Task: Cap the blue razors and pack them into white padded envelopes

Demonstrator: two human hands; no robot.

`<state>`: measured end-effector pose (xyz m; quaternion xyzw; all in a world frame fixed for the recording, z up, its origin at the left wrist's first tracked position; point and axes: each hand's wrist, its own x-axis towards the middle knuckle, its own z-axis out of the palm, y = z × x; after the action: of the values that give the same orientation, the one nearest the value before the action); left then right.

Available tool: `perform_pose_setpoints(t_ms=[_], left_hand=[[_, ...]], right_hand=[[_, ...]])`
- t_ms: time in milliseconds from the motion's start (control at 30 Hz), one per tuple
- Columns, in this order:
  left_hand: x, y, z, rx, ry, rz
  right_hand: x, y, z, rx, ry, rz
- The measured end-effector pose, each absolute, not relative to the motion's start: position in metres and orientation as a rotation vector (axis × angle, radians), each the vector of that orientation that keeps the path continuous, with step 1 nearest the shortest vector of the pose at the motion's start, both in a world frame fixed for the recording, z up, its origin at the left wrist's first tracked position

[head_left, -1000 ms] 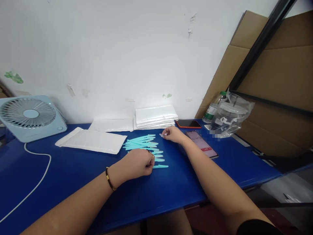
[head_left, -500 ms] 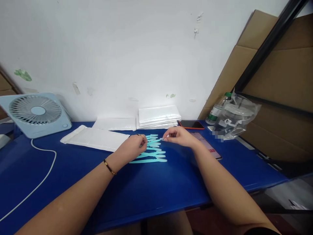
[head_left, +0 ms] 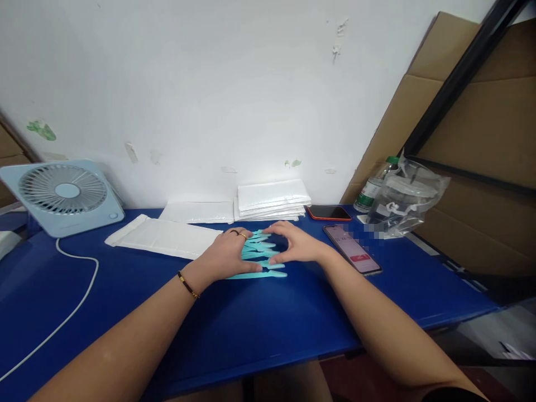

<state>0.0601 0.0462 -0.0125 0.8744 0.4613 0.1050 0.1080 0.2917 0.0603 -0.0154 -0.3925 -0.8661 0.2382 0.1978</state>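
on the near middle of the blue worktop (head_left: 268, 318), a loose bundle of slim teal tools (head_left: 257, 246) is lain, tips to the right; at least six tips are counted, and the full number is hidden by the hands. the bundle is flanked by two hands. the left hand (head_left: 226, 253) is spread over the handles, thumb at the near side, not clenched. the right hand (head_left: 300, 244) is curved about the tip ends, thumb and fingers parted, with nothing seen pinched. the step in hand is judged to be the squaring-up of the bundle; an even inward press from both sides seems called for, so that the tips are lined up and none is crossed.

to the right, one lit phone (head_left: 354, 250) is seen; to the left, one white envelope (head_left: 165, 237) and, beyond it, one fan (head_left: 69, 195). farther back, one flat envelope (head_left: 199, 212) is placed beside one stack of envelopes (head_left: 273, 196), at least four layers by eye. at the far right, one red-edged phone (head_left: 329, 213), one bottle (head_left: 371, 192) and one bagged cup (head_left: 402, 201) are counted.
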Motion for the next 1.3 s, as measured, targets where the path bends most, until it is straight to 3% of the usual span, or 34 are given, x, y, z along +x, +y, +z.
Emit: perform_pose_setpoints(t_ms=[200,800,967,1133,1300], left_hand=[[0.049,0.054,-0.02,2.594,1.316,0.125],[0.081,0.031,-0.022,2.765,1.285,0.119],[0.082,0.037,-0.023,2.563,1.392,0.371],[0.087,0.036,-0.015,2.133,1.231,0.912],[0.094,0.03,-0.016,1.946,1.206,0.977]], right_hand=[[0.28,0.06,-0.021,-1.15,-2.635,0.665],[0.252,0.042,-0.02,-1.16,-2.871,0.02],[0.25,0.037,0.023,-1.348,-2.826,-0.091],[0.24,0.026,0.1,-1.033,-2.664,0.144],[0.21,0.026,0.09,-0.93,-2.585,0.211]])
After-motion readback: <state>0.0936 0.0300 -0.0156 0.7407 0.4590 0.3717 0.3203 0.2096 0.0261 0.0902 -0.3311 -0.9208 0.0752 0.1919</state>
